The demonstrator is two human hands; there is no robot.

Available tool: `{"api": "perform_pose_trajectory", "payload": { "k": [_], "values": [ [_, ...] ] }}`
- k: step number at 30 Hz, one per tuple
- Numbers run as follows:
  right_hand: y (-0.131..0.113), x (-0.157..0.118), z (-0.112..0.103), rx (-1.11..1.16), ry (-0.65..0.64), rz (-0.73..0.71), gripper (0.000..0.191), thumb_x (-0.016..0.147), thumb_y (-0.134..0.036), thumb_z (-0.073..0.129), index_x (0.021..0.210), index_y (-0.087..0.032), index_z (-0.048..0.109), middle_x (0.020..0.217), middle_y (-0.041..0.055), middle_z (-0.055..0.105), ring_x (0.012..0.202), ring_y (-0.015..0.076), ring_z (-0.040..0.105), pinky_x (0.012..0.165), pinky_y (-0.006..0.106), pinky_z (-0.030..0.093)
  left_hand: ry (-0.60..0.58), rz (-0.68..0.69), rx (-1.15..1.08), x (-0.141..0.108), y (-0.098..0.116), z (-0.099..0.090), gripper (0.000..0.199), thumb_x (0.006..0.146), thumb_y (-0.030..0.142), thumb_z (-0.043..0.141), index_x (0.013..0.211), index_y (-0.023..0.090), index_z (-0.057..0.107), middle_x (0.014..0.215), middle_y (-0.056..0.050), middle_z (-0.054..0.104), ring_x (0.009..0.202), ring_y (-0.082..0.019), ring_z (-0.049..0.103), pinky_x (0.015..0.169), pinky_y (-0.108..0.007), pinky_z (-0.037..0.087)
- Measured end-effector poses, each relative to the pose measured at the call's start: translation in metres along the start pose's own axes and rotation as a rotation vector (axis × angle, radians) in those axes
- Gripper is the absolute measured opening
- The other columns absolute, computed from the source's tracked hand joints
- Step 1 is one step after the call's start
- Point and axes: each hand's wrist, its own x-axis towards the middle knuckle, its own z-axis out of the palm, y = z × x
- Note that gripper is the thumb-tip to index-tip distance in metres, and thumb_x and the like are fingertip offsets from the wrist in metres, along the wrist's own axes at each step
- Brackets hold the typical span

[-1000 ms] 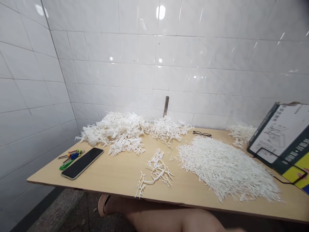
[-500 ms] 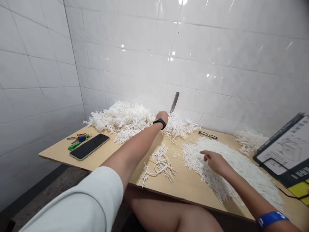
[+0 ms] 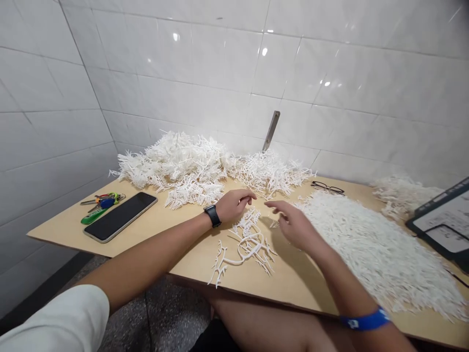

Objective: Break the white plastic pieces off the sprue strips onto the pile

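Your left hand (image 3: 233, 205): half open, fingers loosely bent, nothing visible in its hold. Your right hand (image 3: 298, 229): part open, forefinger extended, other fingers curled, likewise nothing visible. White branched pieces (image 3: 250, 253): on the surface (image 3: 293, 281), just in front of both hands, nearer you. Pile of short white sticks (image 3: 370, 244): beside your right hand. Tangled white heap (image 3: 183, 161): beyond your left hand. Phone (image 3: 120, 216), keys (image 3: 106, 201): far left.
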Motion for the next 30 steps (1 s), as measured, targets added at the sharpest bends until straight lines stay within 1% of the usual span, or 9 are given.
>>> {"api": "perform_pose_trajectory", "payload": {
  "k": [3,5,7,10,12,16,19,24,30],
  "values": [
    [-0.001,0.003,0.041,-0.065,-0.018,-0.132,0.047,0.087,-0.012,0.038,0.131,-0.023,0.053,0.14,0.0092,0.049,0.125,0.0241,0.046,0.101,0.043,0.04,-0.066,0.005,-0.011,-0.001,-0.003,0.005,0.024,0.086,0.017,0.04,0.093,0.015,0.064,0.09,-0.005,0.066,0.078,-0.014,0.057,0.074,-0.026,0.043],
    [0.005,0.003,0.057,-0.11,-0.04,-0.158,0.042,0.089,-0.014,0.039,0.126,-0.023,0.057,0.135,0.0091,0.054,0.122,0.0246,0.048,0.1,0.042,0.04,-0.138,-0.035,-0.011,0.0,-0.005,0.007,0.021,0.087,0.025,0.044,0.094,0.016,0.062,0.092,-0.005,0.066,0.075,-0.014,0.057,0.071,-0.026,0.044],
    [0.011,0.005,0.063,-0.116,-0.022,-0.148,0.035,0.089,-0.015,0.041,0.116,-0.021,0.062,0.123,0.0091,0.061,0.113,0.0239,0.053,0.096,0.04,0.043,-0.233,-0.082,-0.024,0.001,-0.007,0.008,0.026,0.085,0.037,0.052,0.099,0.016,0.059,0.093,-0.005,0.064,0.071,-0.013,0.056,0.067,-0.027,0.044],
    [0.013,0.008,0.062,-0.087,0.038,-0.092,0.024,0.088,-0.018,0.046,0.1,-0.019,0.066,0.106,0.009,0.066,0.101,0.0234,0.057,0.087,0.037,0.045,-0.354,-0.113,-0.042,0.0,-0.007,0.007,0.052,0.07,0.05,0.068,0.108,0.017,0.055,0.097,-0.005,0.061,0.071,-0.014,0.054,0.065,-0.027,0.044],
    [0.012,0.009,0.059,-0.037,0.096,-0.042,0.02,0.088,-0.021,0.047,0.094,-0.019,0.066,0.099,0.0082,0.067,0.095,0.023,0.058,0.083,0.036,0.045,-0.368,-0.095,-0.024,0.0,-0.006,0.006,0.062,0.062,0.048,0.074,0.112,0.017,0.054,0.102,-0.007,0.059,0.077,-0.016,0.054,0.068,-0.029,0.045],
    [0.012,0.009,0.054,0.189,0.245,0.071,0.021,0.088,-0.029,0.048,0.087,-0.018,0.065,0.092,0.0069,0.068,0.088,0.0209,0.059,0.079,0.033,0.044,-0.321,-0.083,-0.043,-0.002,-0.003,0.008,0.049,0.067,0.028,0.066,0.112,0.016,0.055,0.105,-0.007,0.06,0.082,-0.017,0.055,0.075,-0.03,0.045],
    [0.015,0.008,0.048,0.399,0.247,0.143,0.024,0.087,-0.037,0.049,0.084,-0.018,0.064,0.083,0.0044,0.066,0.079,0.0187,0.058,0.072,0.03,0.043,-0.317,-0.1,-0.136,-0.003,-0.002,0.012,0.035,0.071,0.022,0.057,0.105,0.016,0.058,0.101,-0.005,0.064,0.083,-0.016,0.058,0.077,-0.028,0.045],
    [0.023,0.006,0.039,0.621,0.254,0.26,0.031,0.082,-0.046,0.055,0.069,-0.018,0.058,0.062,-0.001,0.054,0.06,0.0133,0.048,0.06,0.027,0.039,-0.293,-0.159,-0.301,-0.001,0.0,0.015,0.021,0.08,0.03,0.053,0.091,0.015,0.062,0.091,-0.004,0.066,0.08,-0.015,0.058,0.074,-0.025,0.045],
    [0.023,0.005,0.036,0.799,0.3,0.317,0.033,0.081,-0.05,0.057,0.078,-0.018,0.064,0.069,0.0013,0.057,0.062,0.0123,0.05,0.057,0.025,0.04,-0.262,-0.21,-0.448,0.001,0.0,0.015,0.033,0.081,0.045,0.056,0.08,0.013,0.062,0.072,-0.001,0.06,0.064,-0.011,0.051,0.062,-0.023,0.04]
  ]
}}
